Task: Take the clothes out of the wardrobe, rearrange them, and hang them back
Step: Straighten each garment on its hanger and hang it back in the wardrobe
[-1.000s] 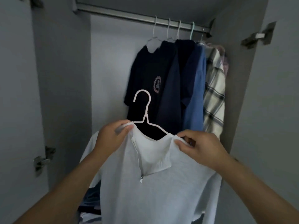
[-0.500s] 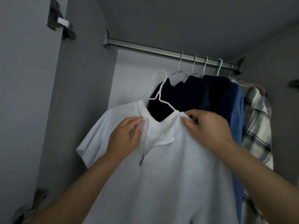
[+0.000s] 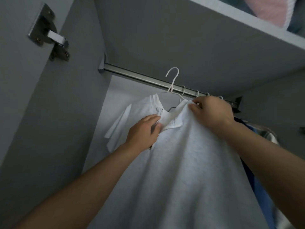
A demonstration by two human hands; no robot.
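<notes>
- Head view shows the person lifting a white zip-neck shirt (image 3: 189,162) on a white hanger (image 3: 172,83) up toward the wardrobe rail (image 3: 140,76)
- Left hand (image 3: 143,131) holds the collar flap beside the zip, fingers curled round the fabric and thumb pressing it
- Right hand (image 3: 211,111) pinches the shirt's shoulder at the neckline, fingertips bunched on the cloth
- Hanger's hook stands in front of and above the rail as seen from here; whether it has caught the rail cannot be told, and it looks not yet seated
- Several other hanger hooks (image 3: 197,93) already sit on the rail to the right, and dark and blue garments (image 3: 257,179) hang below them, mostly hidden behind the right arm
- Judging from this, the earlier items look rehung and the white shirt is the one in hand; left to do is hooking it on the bare stretch of rail to the left of the others, then letting go
- Folded items (image 3: 272,7) lie on the shelf above; whether more clothes wait to be hung cannot be seen
</notes>
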